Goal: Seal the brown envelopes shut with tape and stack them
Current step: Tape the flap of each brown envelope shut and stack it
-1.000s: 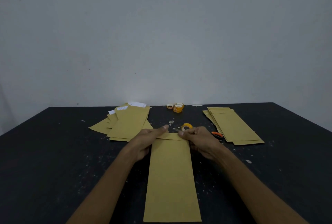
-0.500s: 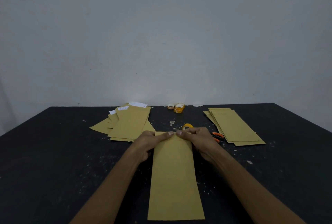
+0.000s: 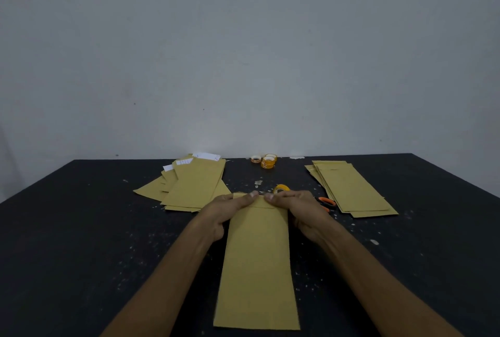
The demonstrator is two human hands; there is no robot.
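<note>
A long brown envelope [image 3: 257, 261] lies flat on the black table [image 3: 81, 228], running lengthwise from near to far. Both hands meet at its far end: the left hand [image 3: 227, 209] and the right hand [image 3: 297, 209] each pinch the folded flap, thumbs on top, tips almost touching. Just beyond sits a yellow tape roll [image 3: 281, 188] (half hidden by the right hand), with orange scissors [image 3: 326, 202] to its right. A loose pile [image 3: 194, 185] of envelopes lies far left, a neater stack [image 3: 351, 188] far right.
</note>
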